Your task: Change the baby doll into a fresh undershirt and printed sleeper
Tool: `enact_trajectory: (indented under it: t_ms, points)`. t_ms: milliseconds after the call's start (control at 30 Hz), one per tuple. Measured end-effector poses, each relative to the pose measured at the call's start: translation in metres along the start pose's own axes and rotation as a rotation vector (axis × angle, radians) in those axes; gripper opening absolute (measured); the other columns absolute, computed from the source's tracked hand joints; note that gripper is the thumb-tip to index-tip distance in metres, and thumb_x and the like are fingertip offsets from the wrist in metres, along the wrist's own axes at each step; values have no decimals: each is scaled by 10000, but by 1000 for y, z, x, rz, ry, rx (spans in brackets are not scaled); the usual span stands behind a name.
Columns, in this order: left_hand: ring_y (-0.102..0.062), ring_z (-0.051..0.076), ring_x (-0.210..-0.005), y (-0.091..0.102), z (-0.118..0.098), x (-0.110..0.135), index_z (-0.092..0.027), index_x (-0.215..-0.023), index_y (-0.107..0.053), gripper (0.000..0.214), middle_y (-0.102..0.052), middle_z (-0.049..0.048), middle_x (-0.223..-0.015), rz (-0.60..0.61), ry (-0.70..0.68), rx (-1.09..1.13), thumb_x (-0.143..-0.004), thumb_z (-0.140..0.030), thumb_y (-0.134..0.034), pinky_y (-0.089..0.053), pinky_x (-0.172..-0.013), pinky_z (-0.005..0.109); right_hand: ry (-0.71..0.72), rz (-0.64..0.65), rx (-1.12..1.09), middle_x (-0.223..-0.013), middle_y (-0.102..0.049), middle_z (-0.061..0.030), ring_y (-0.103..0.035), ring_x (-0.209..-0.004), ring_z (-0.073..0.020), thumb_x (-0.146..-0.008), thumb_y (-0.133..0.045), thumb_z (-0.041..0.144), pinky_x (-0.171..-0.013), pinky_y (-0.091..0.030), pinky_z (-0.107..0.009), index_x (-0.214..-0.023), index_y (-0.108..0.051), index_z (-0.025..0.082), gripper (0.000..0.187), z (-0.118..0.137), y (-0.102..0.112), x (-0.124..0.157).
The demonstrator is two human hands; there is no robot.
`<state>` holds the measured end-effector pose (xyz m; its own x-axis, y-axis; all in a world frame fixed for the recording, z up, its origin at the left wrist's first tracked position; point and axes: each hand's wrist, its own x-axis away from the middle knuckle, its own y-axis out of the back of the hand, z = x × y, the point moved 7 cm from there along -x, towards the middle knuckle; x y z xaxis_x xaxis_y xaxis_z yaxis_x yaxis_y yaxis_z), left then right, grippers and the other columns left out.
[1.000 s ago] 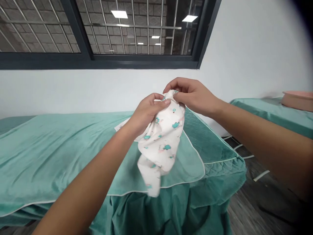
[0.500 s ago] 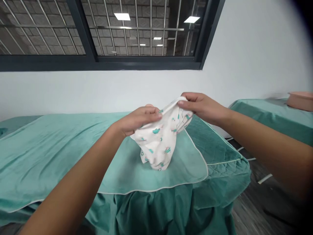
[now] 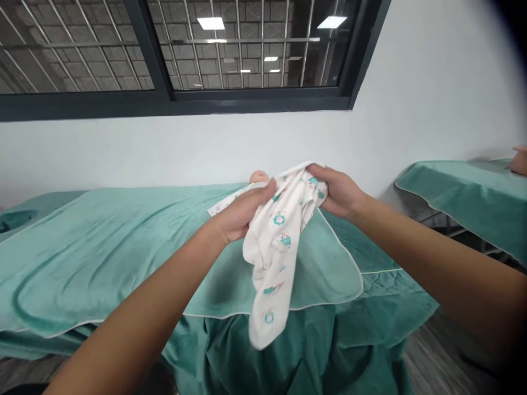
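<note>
Both my hands hold a pair of white baby pants (image 3: 275,258) with a green and pink print, in the air above the bed. My left hand (image 3: 251,211) is closed on the left side of the bunched cloth, thumb on top. At the upper right, my right hand (image 3: 335,189) pinches the edge of the opening. One long leg with a rounded end hangs down past the bed's front edge. Behind my left hand lies a doll (image 3: 259,176); its head and a printed white sleeve show, while the cloth and my hand hide the rest.
A light green sheet (image 3: 135,236) with pale piping covers the bed, over a darker green skirt (image 3: 304,351). At the right is another green-covered bed (image 3: 461,186) with a pinkish basin (image 3: 519,161) on it. A barred window (image 3: 247,104) is in the white wall behind.
The pants have turned and one leg has unfurled downward. My left hand has shifted right and down, and more of the doll shows. The view has swung slightly left.
</note>
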<state>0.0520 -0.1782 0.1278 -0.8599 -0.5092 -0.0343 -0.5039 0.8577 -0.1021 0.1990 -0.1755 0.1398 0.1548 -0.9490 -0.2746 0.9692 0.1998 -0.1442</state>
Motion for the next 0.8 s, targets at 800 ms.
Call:
enact_trajectory:
  t_ms: [800]
  points:
    - [-643, 147, -876, 50, -21, 25, -73, -1020, -630, 430, -655, 117, -1002, -19, -59, -238, -696, -324, -763, -523, -774, 221, 125, 34, 261, -978, -608, -55, -580, -869, -101, -752, -676, 604, -747, -482, -209, -1155, -543, 168, 609, 25, -19, -19]
